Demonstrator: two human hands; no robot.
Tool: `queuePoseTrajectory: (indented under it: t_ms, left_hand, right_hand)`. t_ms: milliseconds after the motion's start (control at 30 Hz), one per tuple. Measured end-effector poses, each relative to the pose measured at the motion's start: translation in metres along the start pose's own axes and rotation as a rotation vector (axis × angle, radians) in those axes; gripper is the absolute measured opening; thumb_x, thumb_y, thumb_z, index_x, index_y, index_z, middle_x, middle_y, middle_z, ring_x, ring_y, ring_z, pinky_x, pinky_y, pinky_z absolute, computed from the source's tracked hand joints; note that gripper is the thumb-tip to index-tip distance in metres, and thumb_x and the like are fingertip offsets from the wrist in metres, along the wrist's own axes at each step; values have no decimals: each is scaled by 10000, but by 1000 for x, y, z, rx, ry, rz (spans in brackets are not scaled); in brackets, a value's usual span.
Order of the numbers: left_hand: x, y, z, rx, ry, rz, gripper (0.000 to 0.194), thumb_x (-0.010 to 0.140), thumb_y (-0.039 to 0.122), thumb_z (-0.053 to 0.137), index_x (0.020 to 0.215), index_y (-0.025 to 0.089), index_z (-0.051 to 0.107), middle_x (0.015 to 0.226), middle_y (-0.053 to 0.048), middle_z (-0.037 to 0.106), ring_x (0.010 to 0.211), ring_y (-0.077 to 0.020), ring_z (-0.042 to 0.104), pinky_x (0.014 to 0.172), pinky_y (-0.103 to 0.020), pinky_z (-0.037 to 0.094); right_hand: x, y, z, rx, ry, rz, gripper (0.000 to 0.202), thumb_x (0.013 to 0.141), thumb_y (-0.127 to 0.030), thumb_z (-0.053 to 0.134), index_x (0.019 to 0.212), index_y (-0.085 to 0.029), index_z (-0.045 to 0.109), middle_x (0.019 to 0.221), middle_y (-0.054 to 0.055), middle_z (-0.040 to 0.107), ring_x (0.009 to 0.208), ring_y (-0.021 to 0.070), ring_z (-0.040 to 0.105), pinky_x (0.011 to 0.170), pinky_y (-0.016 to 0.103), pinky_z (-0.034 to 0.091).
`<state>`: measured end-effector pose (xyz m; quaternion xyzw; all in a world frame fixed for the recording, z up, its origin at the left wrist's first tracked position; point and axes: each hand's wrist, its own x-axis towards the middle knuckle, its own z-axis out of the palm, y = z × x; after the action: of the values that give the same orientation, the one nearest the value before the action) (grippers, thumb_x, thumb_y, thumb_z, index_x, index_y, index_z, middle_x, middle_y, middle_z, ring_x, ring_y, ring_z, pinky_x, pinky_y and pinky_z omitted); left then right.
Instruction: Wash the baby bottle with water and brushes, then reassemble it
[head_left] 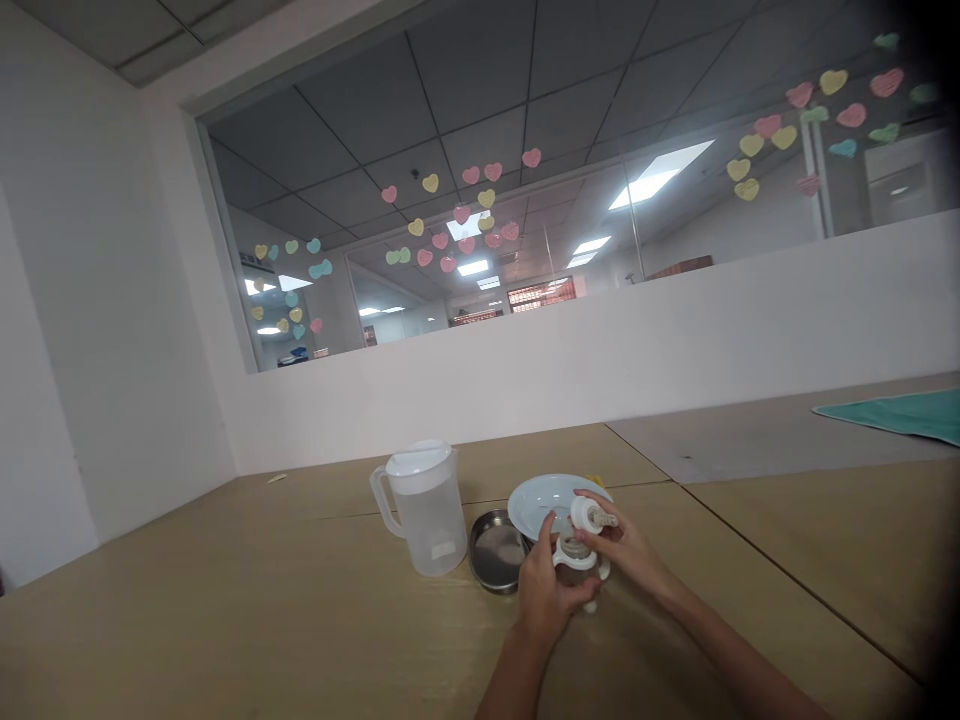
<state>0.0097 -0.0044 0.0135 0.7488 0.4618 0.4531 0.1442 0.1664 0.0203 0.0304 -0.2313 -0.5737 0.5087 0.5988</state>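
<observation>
My left hand [546, 590] is closed around a small clear baby bottle [576, 572] with a white collar and side handles. Between the fingers and thumb of my right hand [626, 548] is a white bottle cap with a nipple [589, 515], its nipple pointing right. The cap is apart from the bottle, just above its open neck. Behind both hands stands a pale blue bowl [534, 498]. A round metal pan [495, 555] sits left of my left hand, partly under the bowl's edge.
A translucent plastic pitcher [431, 515] with a white lid stands left of the pan. A teal cloth [900, 412] lies at the far right of the wooden table [300, 620]. Behind the table is a white wall [525, 380] with a window above it.
</observation>
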Motion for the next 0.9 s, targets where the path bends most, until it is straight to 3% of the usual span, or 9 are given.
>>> queuePoseTrajectory:
  t_ms: [167,300,433,567,900]
  left_hand:
    - [1,-3,2,-12,6,32,929,611,293,743,1412,135,300,1163,-93,595,1048,-205,567,937,-305,429]
    - [0,-5,2,-17,12,47,933,609,301,751,1411,142,302,1153,-89,601,1052,-205,564,939,-306,427]
    - [-1,-6,2,13,26,33,926,602,306,754,1407,164,319,1138,-80,606,1034,-211,570,923,-317,438]
    - [-1,-6,3,23,21,23,925,604,309,749,1410,171,316,1137,-80,606,1033,-216,571,920,-322,441]
    - [0,-7,3,50,30,45,895,609,315,751,1394,157,352,1132,-85,610,1034,-225,574,925,-338,449]
  right_hand:
    - [3,-8,-3,107,187,10,739,564,-285,830,1220,-161,513,1094,85,614,922,191,610,810,272,521]
    - [7,-15,-15,397,387,9,823,502,-207,858,1230,-212,474,1009,44,642,850,165,638,781,243,549]
    - [14,-16,-30,632,524,-23,732,410,-79,858,1058,-193,536,933,23,642,851,147,639,794,203,553]
    - [16,-12,-31,642,571,-34,616,401,-58,853,912,-164,528,903,35,636,832,147,639,800,204,558]
    - [13,-6,-24,538,643,-53,678,382,-97,868,935,-184,486,861,25,638,804,144,649,815,211,553]
